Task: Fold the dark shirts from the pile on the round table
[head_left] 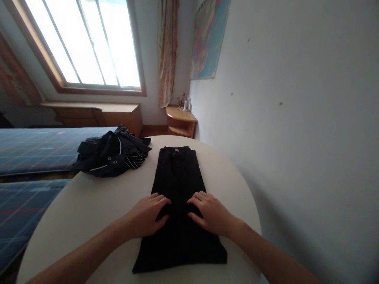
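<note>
Both hands, left hand [148, 216] and right hand [211, 215], are pressing open and flat, gripping nothing, on the middle of the black shirt [177, 173], keeping its folded-in sides down as it is lying lengthwise on the round worktop [89, 205] beside crumpled dark clothes [114, 156].

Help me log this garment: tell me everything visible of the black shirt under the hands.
The black shirt looks like soft dark fabric, folded into a long narrow strip. It lies flat on the round white table, collar at the far end, hem nearest the person. The left hand and right hand rest on its middle, palms down, open. Nothing else touches it.
</note>
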`<action>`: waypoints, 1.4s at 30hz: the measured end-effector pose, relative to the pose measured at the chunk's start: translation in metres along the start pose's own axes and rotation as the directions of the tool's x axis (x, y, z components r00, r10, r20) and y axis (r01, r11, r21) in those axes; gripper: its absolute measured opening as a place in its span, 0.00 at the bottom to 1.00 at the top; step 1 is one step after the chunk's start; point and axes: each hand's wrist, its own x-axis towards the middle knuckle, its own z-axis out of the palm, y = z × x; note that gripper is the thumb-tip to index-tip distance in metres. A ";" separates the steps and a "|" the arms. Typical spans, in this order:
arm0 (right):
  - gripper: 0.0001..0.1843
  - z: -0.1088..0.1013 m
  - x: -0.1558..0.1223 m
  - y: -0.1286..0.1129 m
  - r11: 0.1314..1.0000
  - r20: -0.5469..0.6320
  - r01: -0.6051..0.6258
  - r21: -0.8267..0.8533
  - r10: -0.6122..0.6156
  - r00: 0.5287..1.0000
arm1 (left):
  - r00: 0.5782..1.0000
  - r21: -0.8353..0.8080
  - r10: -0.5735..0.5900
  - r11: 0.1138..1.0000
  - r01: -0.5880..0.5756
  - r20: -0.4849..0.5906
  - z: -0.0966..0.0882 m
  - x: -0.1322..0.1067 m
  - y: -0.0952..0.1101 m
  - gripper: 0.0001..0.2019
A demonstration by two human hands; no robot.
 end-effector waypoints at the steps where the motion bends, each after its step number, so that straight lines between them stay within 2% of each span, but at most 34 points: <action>1: 0.15 0.001 0.001 -0.001 1.000 -0.004 -0.018 0.011 0.018 1.000 | 1.000 -0.013 -0.019 1.000 0.020 0.007 -0.001 0.002 0.000 0.15; 4: 0.15 0.006 0.006 0.000 0.999 -0.010 -0.035 0.032 0.035 0.999 | 0.997 -0.054 -0.051 0.997 0.054 0.064 -0.004 0.011 -0.002 0.13; 8: 0.14 0.009 0.009 0.005 0.999 -0.020 -0.021 0.043 0.022 1.000 | 0.991 -0.159 -0.001 0.987 0.023 0.132 -0.010 0.017 -0.007 0.12; 13: 0.14 0.007 0.011 0.009 0.996 0.000 -0.024 0.090 0.024 1.000 | 0.999 -0.191 0.037 0.981 -0.029 0.040 -0.013 0.017 -0.012 0.06; 17: 0.13 0.006 0.013 0.013 0.987 0.003 -0.027 0.156 0.027 1.000 | 0.999 -0.157 0.020 0.987 -0.014 0.033 -0.007 0.017 -0.015 0.07; 22: 0.07 0.009 0.015 0.014 0.978 -0.008 -0.058 0.203 0.061 0.998 | 1.000 -0.171 0.015 0.985 -0.010 0.027 0.004 0.018 -0.019 0.12; 26: 0.06 0.012 0.015 0.012 0.978 -0.024 -0.065 0.200 0.071 0.997 | 0.999 -0.160 0.033 0.987 -0.030 0.017 0.007 0.020 -0.019 0.09; 29: 0.07 0.007 0.016 0.013 0.972 -0.019 -0.058 0.227 0.064 0.998 | 0.998 -0.185 0.060 0.981 -0.057 0.012 0.000 0.021 -0.018 0.09; 32: 0.09 -0.006 0.020 0.019 0.962 -0.040 -0.045 0.270 0.059 0.997 | 0.997 -0.205 0.080 0.975 -0.082 -0.018 -0.017 0.027 -0.019 0.09; 38: 0.11 -0.035 0.057 0.042 0.988 -0.198 0.005 0.157 0.027 0.980 | 0.985 -0.058 0.099 0.992 -0.108 -0.141 -0.053 0.063 -0.036 0.11; 40: 0.11 -0.036 0.074 0.053 0.993 -0.224 0.005 0.115 0.021 0.974 | 0.982 -0.014 0.093 0.995 -0.096 -0.163 -0.055 0.079 -0.048 0.11; 42: 0.11 -0.029 0.089 0.065 0.995 -0.216 -0.004 0.096 0.025 0.976 | 0.984 -0.001 0.071 0.997 -0.072 -0.162 -0.048 0.092 -0.061 0.12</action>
